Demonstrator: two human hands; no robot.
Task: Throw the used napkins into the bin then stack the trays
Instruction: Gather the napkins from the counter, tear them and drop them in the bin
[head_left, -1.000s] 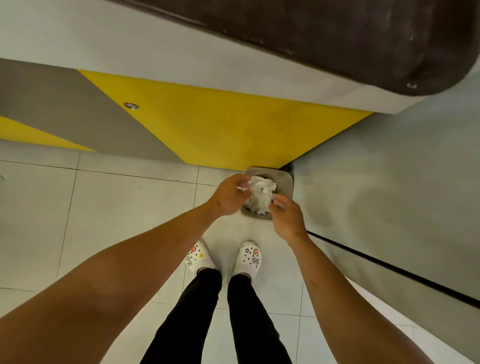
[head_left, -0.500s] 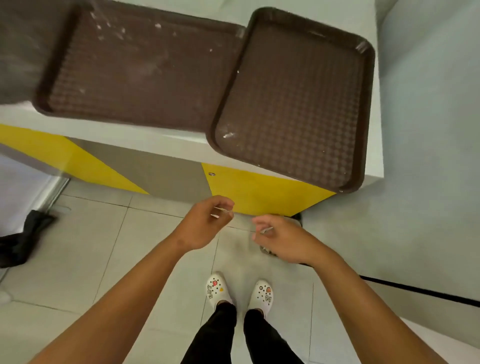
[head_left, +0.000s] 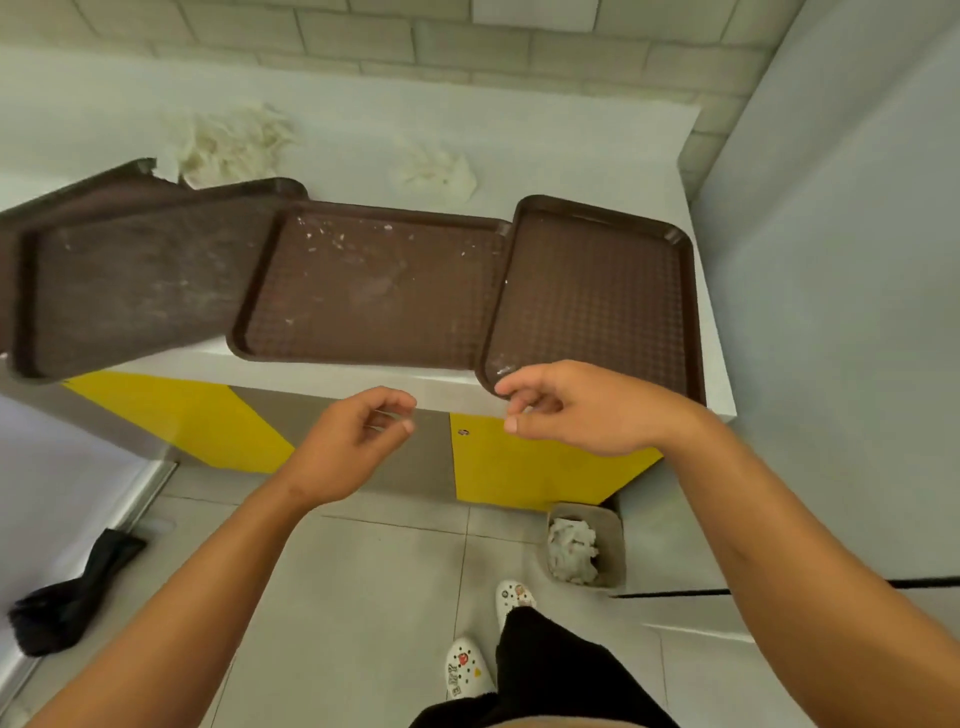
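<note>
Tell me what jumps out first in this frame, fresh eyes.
A row of brown trays overlapping along the front edge of the white counter, with two crumpled napkin piles behind them. Both hands, left hand and right hand, hang empty in front of the counter, fingers loosely curled. Below right, the small bin on the floor already holds napkins.

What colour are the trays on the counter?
Dark brown, with a fine grid texture; the right-hand tray shows it best in the head view.

White table (head_left: 545, 150) with yellow-and-grey front panels (head_left: 519, 467) stood against a pale brick wall (head_left: 467, 47); grey tiled floor (head_left: 374, 597), black cloth (head_left: 67, 608) lay left.
</note>
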